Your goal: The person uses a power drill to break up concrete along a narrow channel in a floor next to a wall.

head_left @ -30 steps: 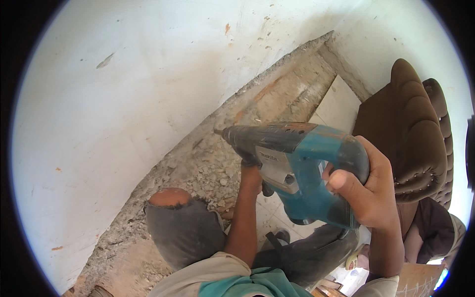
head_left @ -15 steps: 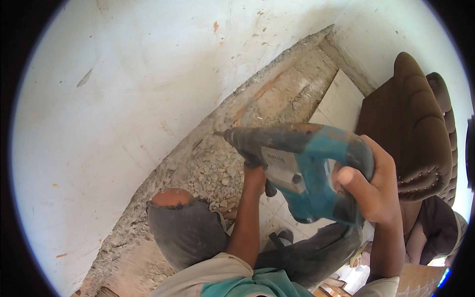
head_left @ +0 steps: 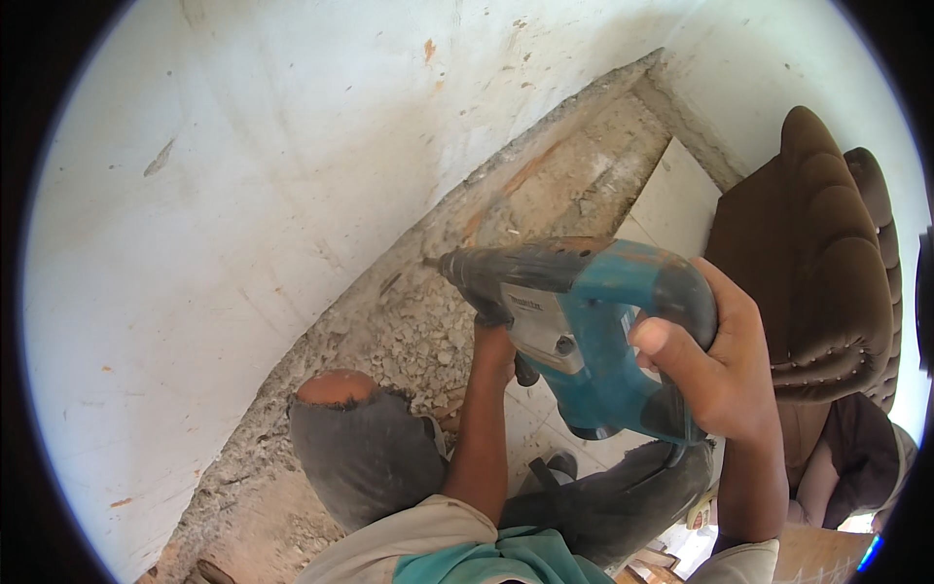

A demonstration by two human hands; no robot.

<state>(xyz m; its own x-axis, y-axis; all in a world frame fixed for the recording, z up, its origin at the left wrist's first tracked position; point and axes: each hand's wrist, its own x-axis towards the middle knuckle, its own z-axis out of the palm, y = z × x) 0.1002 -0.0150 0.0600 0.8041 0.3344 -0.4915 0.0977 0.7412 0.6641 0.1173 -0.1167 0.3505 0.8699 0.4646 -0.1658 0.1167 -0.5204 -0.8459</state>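
Observation:
A teal and black rotary hammer [head_left: 593,321] is held across the middle of the view, dusty and scuffed. My right hand [head_left: 728,365] wraps round its rear handle, thumb on the near side. Under the front of the tool, my left hand [head_left: 494,350] is closed on the side handle [head_left: 526,371]; the tool body hides most of those fingers. The bit [head_left: 429,262] points left, its tip at the rough strip along the foot of the white wall [head_left: 233,234]. Broken rubble [head_left: 418,341] lies below the bit.
My bent knee [head_left: 336,387] is close to the wall on the left. A brown tufted sofa [head_left: 837,263] stands at right, beside pale floor tiles [head_left: 671,200]. Brown and dark fabric [head_left: 856,457] lies at lower right, near a wooden board [head_left: 822,555].
The rear of the rotary hammer and my right hand have shifted slightly left. The bit tip stays at nearly the same spot by the wall; both hands keep their hold.

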